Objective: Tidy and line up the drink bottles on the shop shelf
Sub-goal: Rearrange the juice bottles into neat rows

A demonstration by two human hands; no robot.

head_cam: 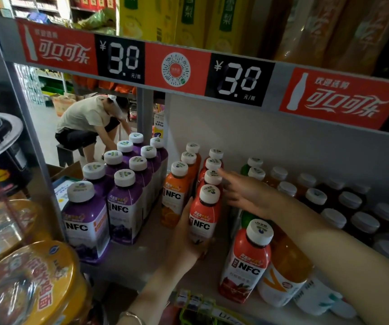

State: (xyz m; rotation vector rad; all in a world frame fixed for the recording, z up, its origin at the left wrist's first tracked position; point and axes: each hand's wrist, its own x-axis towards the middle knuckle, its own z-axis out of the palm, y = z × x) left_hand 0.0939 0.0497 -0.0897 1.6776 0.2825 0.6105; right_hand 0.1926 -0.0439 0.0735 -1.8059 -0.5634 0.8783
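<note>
Left hand (188, 233) wraps the front red bottle (204, 221), mid-shelf at the head of the red row (213, 177). The right hand (249, 195) reaches past it with fingers straight and holding nothing, and I cannot tell whether it touches the rear caps. I judge the job about half done: purple bottles (127, 184) stand in two neat files and orange bottles (177, 193) in one, but a lone red bottle (247, 266), a yellow bottle (285, 277) and the dark bottles (353, 207) look unsorted. Noodle tubs (29, 285) crowd the left edge, a person (88, 123) crouches beyond the shelf (146, 252), and the lone red bottle sits under the right forearm, easily knocked.
</note>
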